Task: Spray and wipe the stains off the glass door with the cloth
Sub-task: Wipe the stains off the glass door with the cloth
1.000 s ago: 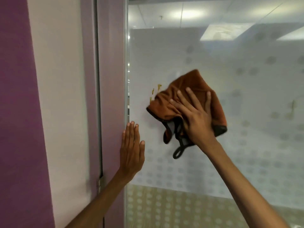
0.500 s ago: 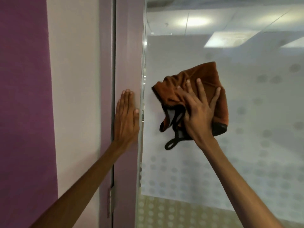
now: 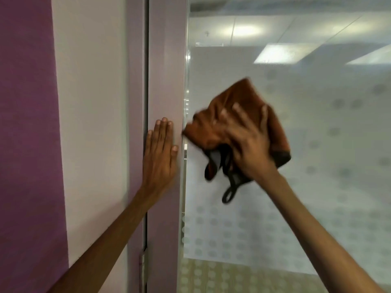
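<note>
A frosted, dot-patterned glass door (image 3: pixel 317 187) fills the right side. A brown cloth (image 3: pixel 239 102) with a dark hem and a hanging loop is pressed flat against the glass near its left edge by my right hand (image 3: pixel 247 142), fingers spread over it and blurred with motion. My left hand (image 3: pixel 160 153) lies flat, fingers together, on the mauve door frame (image 3: pixel 167 60) just left of the glass. No stains show around the cloth; whatever is under it is hidden. No spray bottle is in view.
A purple and cream wall (image 3: pixel 63 123) stands left of the frame. A metal hinge (image 3: pixel 143 269) sits low on the frame. Ceiling lights (image 3: pixel 277 53) show through or reflect in the upper glass.
The cloth under my right hand moved left over the yellow-brown stains near the glass edge, which no longer show. My left hand shifted from the glass edge onto the frame.
</note>
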A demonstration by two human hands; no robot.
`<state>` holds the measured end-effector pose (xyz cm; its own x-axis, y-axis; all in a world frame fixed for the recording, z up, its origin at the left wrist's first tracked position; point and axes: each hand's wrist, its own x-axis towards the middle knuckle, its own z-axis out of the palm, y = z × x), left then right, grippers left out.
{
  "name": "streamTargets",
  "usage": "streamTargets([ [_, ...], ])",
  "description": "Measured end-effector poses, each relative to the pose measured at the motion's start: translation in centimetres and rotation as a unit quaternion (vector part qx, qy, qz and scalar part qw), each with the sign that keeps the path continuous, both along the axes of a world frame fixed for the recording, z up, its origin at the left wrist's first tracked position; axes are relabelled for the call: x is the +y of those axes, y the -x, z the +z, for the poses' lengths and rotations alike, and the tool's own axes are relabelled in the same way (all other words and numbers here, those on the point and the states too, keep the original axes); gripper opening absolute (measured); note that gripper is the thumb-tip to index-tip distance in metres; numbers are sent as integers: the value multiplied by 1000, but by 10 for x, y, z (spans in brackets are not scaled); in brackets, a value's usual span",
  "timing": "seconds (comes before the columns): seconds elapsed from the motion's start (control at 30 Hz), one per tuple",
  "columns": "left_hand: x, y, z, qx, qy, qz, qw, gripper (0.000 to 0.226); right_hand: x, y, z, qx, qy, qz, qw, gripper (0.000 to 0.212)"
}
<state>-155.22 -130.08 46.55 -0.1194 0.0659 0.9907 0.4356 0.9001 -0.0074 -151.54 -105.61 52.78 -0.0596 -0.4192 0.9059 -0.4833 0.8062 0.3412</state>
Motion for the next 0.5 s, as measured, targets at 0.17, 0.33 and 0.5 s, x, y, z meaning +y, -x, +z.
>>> streamTargets([
  [0.17,0,-4,1,-13,-2,2,1000,56,42,-17,-106,-106,-225,23,968,44],
  [0.33,2,-3,0,-9,-9,5,1000,56,90,-19,-2,-56,-109,-55,991,49],
  [0.5,4,-2,-3,-9,-10,23,1000,56,51,-10,104,28,29,-43,998,46],
])
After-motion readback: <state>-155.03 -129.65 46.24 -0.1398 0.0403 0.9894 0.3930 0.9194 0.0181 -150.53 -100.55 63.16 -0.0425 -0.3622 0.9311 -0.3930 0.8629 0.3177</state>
